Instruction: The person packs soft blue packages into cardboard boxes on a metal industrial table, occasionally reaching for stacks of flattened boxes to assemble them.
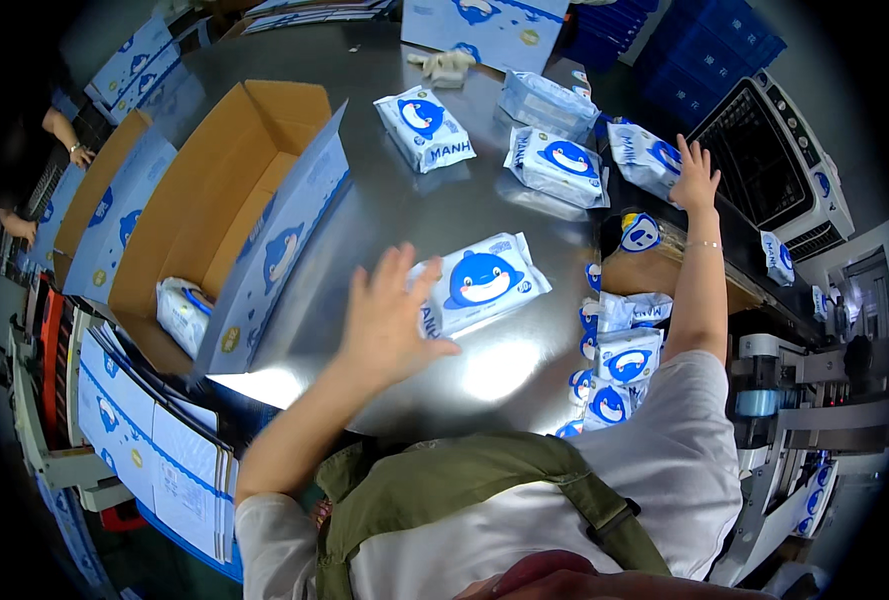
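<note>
Your left forearm [299, 425] slants forward and inward, the left hand [394, 318] back uppermost, thumb spread; your right forearm [702, 285] reaches farther forward, the right hand [696, 178] with fingers fanned.

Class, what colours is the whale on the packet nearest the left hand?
The whale is mainly blue and white, clearest in the head view.

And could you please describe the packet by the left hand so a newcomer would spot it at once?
At the left of the metal table stands a big open carton. To its right, the left hand overlaps a white packet with a blue whale print. Unlike its neighbours, it has its left end partly hidden by that hand.
</note>
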The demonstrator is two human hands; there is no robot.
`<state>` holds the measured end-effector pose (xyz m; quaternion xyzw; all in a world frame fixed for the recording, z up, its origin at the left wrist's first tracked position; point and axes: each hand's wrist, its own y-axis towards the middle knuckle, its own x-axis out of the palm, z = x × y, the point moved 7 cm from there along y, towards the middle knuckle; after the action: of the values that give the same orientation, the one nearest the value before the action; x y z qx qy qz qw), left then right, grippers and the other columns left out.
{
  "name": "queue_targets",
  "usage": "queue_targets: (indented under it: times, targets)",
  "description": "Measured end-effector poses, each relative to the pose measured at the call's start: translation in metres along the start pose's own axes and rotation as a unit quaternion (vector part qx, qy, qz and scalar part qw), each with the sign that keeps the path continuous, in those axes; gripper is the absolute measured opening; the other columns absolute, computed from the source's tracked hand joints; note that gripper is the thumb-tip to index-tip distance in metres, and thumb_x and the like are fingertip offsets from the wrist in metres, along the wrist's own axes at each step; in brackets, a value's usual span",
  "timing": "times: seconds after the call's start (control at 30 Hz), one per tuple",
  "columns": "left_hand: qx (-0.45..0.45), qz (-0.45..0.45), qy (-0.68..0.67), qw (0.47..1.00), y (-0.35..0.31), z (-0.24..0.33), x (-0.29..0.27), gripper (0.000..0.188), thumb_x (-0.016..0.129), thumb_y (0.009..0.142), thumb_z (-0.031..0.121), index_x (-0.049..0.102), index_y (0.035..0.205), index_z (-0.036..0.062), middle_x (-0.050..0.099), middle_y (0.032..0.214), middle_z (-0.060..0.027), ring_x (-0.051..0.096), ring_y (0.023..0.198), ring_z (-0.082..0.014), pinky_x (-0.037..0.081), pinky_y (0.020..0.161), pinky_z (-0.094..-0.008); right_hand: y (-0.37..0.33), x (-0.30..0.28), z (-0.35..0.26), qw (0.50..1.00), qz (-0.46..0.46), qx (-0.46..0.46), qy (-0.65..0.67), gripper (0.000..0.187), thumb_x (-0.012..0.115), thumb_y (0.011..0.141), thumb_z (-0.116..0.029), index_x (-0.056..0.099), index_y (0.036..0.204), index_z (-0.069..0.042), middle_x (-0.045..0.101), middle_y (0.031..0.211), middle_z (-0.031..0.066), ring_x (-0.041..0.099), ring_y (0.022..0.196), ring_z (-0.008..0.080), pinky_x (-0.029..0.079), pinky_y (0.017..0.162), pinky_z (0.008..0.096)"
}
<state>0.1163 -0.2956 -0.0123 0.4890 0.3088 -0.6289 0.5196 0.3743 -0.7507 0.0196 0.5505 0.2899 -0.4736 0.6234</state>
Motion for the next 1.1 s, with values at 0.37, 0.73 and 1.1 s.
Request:
queue_targets:
  times: [0.37,0.73,1.1]
  targets:
    - [0.015,0.004,-0.028,0.999,0.040,-0.007,0.094,0.100,0.086,0.054,0.023,0.033,0.139,0.0126,0.033,0.138,-0.0204,0.028,0.132,-0.0403,0.026,0.105,-0.0591,0.038,0.025,-0.157,0.927,-0.132,-0.131,0.325,0.079,0.076,0.051,-0.004,0.053,0.126,-0.014,0.060,0.119,0.0181,0.057,0.111,0.0345,0.046,0.095,0.0371]
    - [0.071,-0.136,-0.130,0.980,-0.069,-0.050,0.055,0.095,0.085,0.051,0.022,0.043,0.136,0.0178,0.037,0.141,-0.0191,0.035,0.130,-0.0439,0.030,0.106,-0.0550,-0.228,-0.096,-0.236,0.910,-0.041,-0.277,0.306,0.098,0.086,0.048,-0.019,0.045,0.137,-0.025,0.035,0.141,0.0210,0.032,0.132,0.0416,0.029,0.101,0.0609]
    - [0.067,-0.021,-0.204,0.977,0.046,-0.041,0.043,0.037,0.079,0.064,0.021,0.064,0.094,0.0060,0.059,0.105,-0.0095,0.054,0.105,-0.0308,0.041,0.097,-0.0378,-0.113,-0.012,-0.281,0.711,-0.438,-0.337,0.436,0.102,0.086,0.055,-0.029,0.038,0.141,-0.004,0.045,0.140,0.0144,0.044,0.127,0.0231,0.033,0.106,0.0320]
